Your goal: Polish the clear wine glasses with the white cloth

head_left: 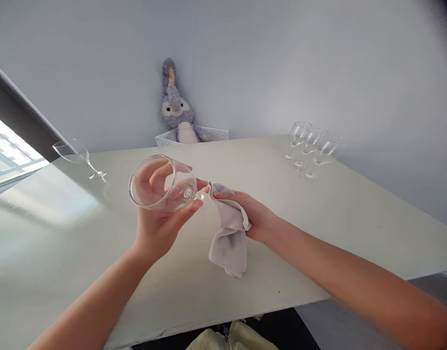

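My left hand is closed around a clear wine glass above the table. The glass is tilted on its side, its wide mouth facing left toward me and its stem pointing right. In my right hand is a greyish-white cloth, gripped at its upper part, with the lower end hanging down. The cloth's top edge is close to the stem and base of the glass; the base is mostly hidden, so I cannot tell whether they touch.
On the white table, one wine glass stands at the far left, and several wine glasses are grouped at the back right. A grey plush rabbit sits in a white basket beyond the back edge. A window is at left.
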Tool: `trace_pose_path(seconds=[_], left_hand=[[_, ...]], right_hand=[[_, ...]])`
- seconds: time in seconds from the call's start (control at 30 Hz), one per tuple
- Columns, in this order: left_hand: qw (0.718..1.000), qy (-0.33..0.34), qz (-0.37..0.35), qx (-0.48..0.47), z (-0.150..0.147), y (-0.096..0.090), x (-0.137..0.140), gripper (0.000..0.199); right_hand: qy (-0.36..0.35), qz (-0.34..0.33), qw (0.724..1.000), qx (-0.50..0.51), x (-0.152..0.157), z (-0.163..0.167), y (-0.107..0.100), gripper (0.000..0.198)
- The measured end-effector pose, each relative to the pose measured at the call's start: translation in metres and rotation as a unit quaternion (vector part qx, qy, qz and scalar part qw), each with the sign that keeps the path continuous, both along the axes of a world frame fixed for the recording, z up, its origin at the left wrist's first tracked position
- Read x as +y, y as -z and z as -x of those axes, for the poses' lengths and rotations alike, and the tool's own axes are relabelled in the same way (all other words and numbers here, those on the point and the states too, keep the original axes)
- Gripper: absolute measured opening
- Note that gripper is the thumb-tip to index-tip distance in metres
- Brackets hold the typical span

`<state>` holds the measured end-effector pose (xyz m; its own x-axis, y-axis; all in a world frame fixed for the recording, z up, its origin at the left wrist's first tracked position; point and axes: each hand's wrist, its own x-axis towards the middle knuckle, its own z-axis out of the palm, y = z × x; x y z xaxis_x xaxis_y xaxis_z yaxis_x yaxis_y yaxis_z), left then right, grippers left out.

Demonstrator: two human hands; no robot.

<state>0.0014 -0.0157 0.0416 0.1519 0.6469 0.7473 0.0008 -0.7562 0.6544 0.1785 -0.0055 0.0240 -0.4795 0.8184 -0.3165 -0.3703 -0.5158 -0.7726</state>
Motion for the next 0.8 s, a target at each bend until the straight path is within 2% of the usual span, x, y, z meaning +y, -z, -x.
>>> trace_pose_path(seconds=[0.2, 0.4, 0.5, 0.57, 0.63, 0.7, 0.8], left_hand=[[1.000, -0.016, -0.009, 0.020, -0.001, 0.001, 0.000, 0.057], [1.000, -0.020, -0.003, 0.011, -0.002, 0.003, 0.000, 0.062], [1.000, -0.010, 0.008, 0.000, -0.002, 0.004, 0.000, 0.060], [1.000, 0.007, 0.019, 0.001, -0.003, 0.006, -0.001, 0.059], [0.999, 0.026, 0.036, 0.007, -0.004, 0.009, -0.002, 0.058], [0.998, 0.037, 0.046, 0.009, -0.006, 0.012, -0.002, 0.058], [0.998, 0.045, 0.042, 0.007, -0.011, 0.015, -0.002, 0.057]], right_hand=[[0.032, -0.007, 0.999, 0.011, -0.001, 0.001, 0.000, 0.026], [0.058, 0.025, 0.998, 0.004, 0.000, 0.002, 0.002, 0.026], [0.110, 0.053, 0.991, 0.056, 0.003, -0.001, -0.002, 0.023], [0.168, 0.047, 0.979, 0.101, 0.006, -0.007, -0.008, 0.032], [0.218, 0.011, 0.968, 0.127, 0.008, -0.016, -0.017, 0.039], [0.251, -0.056, 0.960, 0.113, 0.007, -0.027, -0.027, 0.040], [0.246, -0.185, 0.951, -0.016, -0.003, -0.041, -0.035, 0.032]])
